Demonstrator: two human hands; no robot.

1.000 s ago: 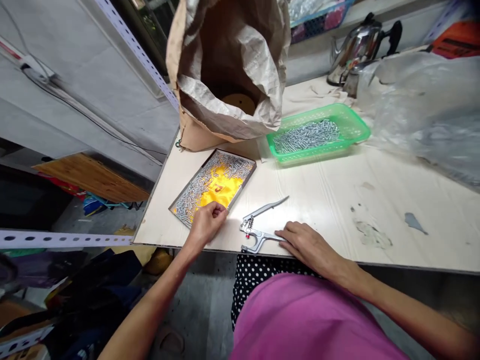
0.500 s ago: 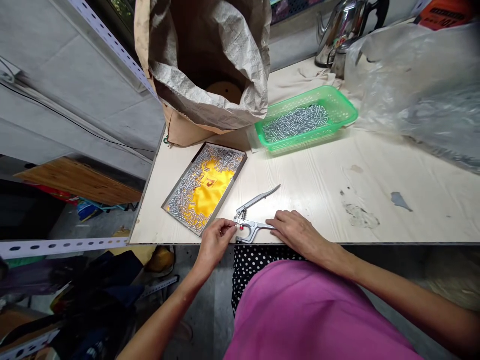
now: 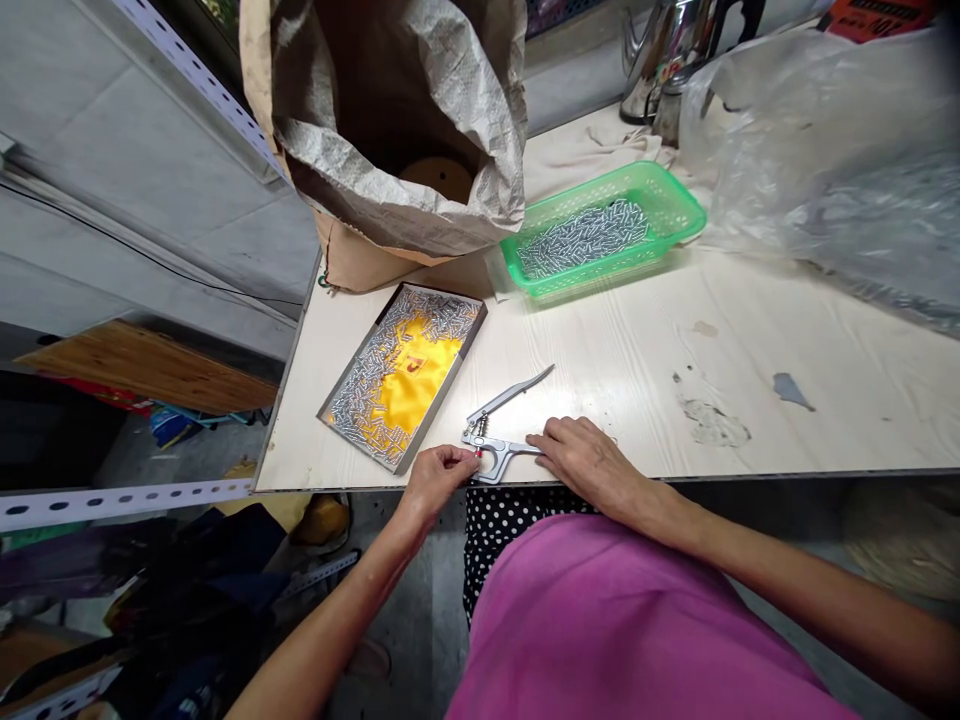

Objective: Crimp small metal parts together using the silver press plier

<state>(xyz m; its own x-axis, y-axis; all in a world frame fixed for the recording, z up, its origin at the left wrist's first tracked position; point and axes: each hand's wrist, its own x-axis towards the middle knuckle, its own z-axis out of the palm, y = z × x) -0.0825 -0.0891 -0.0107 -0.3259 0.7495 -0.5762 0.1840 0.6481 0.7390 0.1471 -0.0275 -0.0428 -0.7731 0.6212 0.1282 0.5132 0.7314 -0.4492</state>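
Observation:
Silver hand-press pliers [image 3: 501, 420] lie at the near edge of a pale table [image 3: 675, 360], their handles spread apart. My right hand [image 3: 585, 462] rests on the lower handle, fingers curled over it. My left hand [image 3: 439, 480] is pinched at the pliers' jaw, holding something too small to make out. Just left of it sits a flat metal tray [image 3: 401, 372] with a yellow lining and several small silver metal pieces.
A green plastic basket [image 3: 604, 235] of silver pieces stands behind. A big open paper sack [image 3: 390, 130] is at the back left, a clear plastic bag [image 3: 832, 150] at the right, a metal kettle [image 3: 664, 60] beyond. The table edge runs under my hands.
My left hand left the yellow-lined tray and came right to the pliers' jaw, pinched. My right hand stayed on the handle. The view has shifted slightly.

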